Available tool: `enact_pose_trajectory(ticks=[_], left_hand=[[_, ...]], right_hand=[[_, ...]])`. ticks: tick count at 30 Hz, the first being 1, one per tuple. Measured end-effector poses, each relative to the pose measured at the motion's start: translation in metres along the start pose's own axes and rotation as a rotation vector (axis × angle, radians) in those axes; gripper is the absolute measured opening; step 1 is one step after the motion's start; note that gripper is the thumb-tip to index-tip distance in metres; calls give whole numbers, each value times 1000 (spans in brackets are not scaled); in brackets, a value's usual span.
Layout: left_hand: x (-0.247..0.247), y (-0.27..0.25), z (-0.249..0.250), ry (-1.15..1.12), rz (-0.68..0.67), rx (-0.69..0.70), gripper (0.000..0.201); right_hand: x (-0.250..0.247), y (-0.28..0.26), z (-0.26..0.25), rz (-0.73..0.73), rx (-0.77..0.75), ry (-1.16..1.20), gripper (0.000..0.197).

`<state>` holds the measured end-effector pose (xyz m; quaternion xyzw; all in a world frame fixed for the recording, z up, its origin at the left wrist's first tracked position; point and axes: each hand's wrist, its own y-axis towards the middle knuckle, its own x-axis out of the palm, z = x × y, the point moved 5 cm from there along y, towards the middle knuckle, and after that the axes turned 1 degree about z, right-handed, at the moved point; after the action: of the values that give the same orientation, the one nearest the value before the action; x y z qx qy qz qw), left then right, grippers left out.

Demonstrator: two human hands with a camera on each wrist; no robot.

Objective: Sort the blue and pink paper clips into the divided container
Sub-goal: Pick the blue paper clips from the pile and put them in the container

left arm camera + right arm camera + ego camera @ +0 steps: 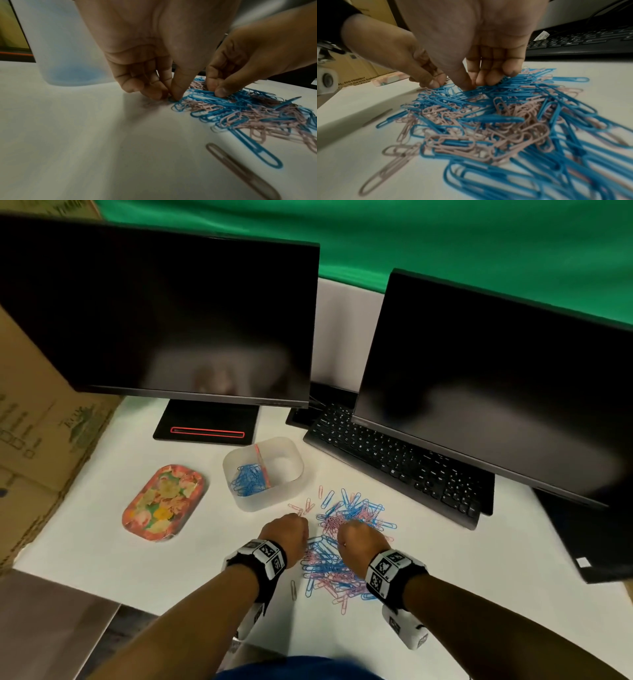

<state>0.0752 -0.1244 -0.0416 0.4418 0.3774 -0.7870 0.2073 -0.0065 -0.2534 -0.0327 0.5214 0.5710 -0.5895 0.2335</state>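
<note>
Both hands, the left hand [286, 530] and right hand [358, 537], pinch blue clips from the mixed pile [337, 556] beneath each grip, where tangled pink clips could ride into the divided container's [297, 470] blue side beyond.

In front of me a white table [102, 549] carries two dark monitors, the left monitor [164, 316] and the right monitor [496, 392], with a black keyboard [387, 453] between them. A green cloth [445, 237] hangs behind, and cardboard boxes [37, 419] stand at my left.
</note>
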Motion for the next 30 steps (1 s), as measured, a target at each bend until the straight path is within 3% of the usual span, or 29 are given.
enact_pose_trajectory(ticks=[5,9,14,22,25,27,30], left_hand=[[0,-2,-5,-31,2,-10,19],[-2,-4,-8,-165,27,-29,19],[-5,-4,-14,-444,69,-103,41],[-8,-2,-23,-1058,9,-347,20],[-13,-4,-22,-1298,23,-355,10],[-14,-4,-20,-1387,21,-349,12],[-12,-3,-18,-1328,16,-323,10]], right_hand=[[0,-1,-5,21,-90,62,29],[2,3,-10,19,-94,3,24],[3,5,-10,8,-78,0,21],[4,9,-11,-40,-53,31,25],[5,9,-14,-56,-41,37,25],[4,8,-15,-54,-57,51,25],[4,6,-15,-45,-72,108,28]])
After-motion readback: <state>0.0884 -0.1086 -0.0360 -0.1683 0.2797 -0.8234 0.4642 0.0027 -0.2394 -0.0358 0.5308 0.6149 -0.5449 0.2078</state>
